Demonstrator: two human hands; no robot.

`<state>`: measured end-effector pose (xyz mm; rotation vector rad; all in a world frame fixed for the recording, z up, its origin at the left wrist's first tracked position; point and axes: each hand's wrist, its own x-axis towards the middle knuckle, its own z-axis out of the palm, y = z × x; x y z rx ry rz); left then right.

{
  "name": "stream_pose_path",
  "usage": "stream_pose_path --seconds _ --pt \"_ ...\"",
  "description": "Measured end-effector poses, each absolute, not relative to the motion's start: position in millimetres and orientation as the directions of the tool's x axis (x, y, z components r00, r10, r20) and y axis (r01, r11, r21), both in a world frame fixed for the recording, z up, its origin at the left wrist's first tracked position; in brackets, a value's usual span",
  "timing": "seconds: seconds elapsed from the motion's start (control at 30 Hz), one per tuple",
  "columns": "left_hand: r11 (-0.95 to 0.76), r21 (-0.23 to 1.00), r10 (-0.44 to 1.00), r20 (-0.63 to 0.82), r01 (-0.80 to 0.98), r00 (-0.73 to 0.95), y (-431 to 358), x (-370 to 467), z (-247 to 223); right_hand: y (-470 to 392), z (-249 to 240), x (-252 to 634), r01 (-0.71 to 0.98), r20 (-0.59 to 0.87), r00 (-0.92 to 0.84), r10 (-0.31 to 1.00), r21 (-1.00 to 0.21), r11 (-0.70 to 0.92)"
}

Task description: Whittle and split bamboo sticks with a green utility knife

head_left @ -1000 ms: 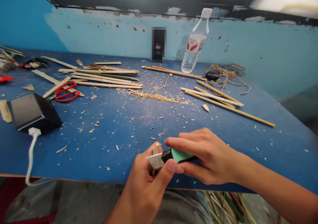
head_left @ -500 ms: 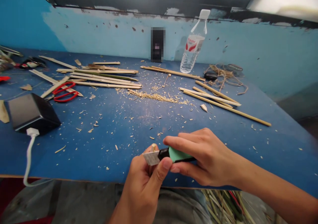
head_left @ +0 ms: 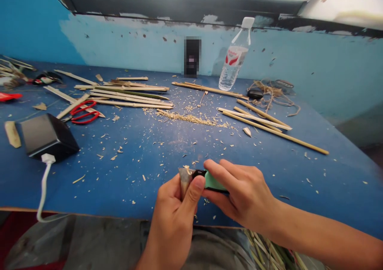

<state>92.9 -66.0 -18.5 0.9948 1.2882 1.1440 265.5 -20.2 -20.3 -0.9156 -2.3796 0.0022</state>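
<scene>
Shavings (head_left: 191,119) (a low ridge) lie between knife (head_left: 212,181) and bottle (head_left: 232,64).

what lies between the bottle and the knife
In the head view, sticks and shavings lie on the table between the bottle and the knife.

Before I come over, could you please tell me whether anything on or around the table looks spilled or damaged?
Yes: pale shavings lie scattered over the blue table, thickest in a loose ridge near the middle, so it looks littered. The light-blue wall behind also looks worn, with dark spots and uneven paint.
</scene>
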Motion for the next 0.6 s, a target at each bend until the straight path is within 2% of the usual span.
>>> stream_pose_path --seconds 0.13,0.3,0.43,0.6 --pt "0.144 0.989 0.983 -0.148 -0.042 -0.112 -63.1 96.0 -19.5 -17.4 -18.2 265.6 0.586 0.531 -0.573 0.624 -0.266 0.765" --pt "0.127 0.989 0.990 -0.131 -0.074 -0.049 -67.3 92.8 -17.8 -8.1 -13.4 273.8 0.424 0.438 -0.646 0.625 -0.476 0.771" --pt "0.148 0.983 0.985 -0.157 -0.110 -0.070 -76.5 91.5 -15.7 0.2 -12.7 281.3 0.418 0.424 -0.701 0.573 -0.406 0.812" --pt "0.239 0.950 0.960 -0.262 -0.201 -0.100 -82.9 93.9 -20.7 4.0 -12.6 283.6 0.425 0.428 -0.724 0.541 -0.340 0.839"
